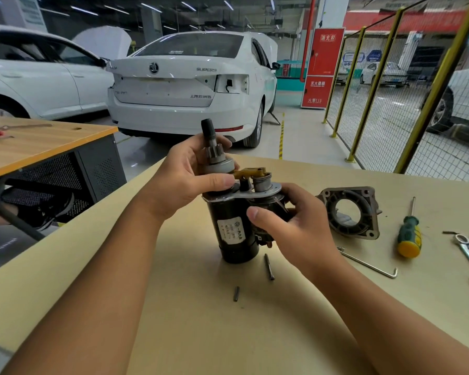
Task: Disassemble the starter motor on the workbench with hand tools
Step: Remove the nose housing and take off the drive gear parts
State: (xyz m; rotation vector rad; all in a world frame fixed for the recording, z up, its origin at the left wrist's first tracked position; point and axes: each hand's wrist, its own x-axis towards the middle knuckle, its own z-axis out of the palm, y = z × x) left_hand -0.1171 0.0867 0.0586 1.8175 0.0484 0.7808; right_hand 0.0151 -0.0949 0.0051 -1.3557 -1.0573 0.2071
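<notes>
Lifting the gear shaft (214, 152) straight up out of the starter motor (233, 226), which stands upright on the workbench (228, 334). Left hand (184, 180) fingers curled round the shaft; right hand (290, 226) fingers wrapped round the smaller cylinder beside the black body, steadying it. Best pulled in line, easing the yellow fork lever (252, 173) free, without twisting. Removed end housing (349, 212) and screwdriver (410, 234) lying to the right. White label (230, 230) on the body too blurred to read; "SUPERB" legible on the white car (187, 85).
</notes>
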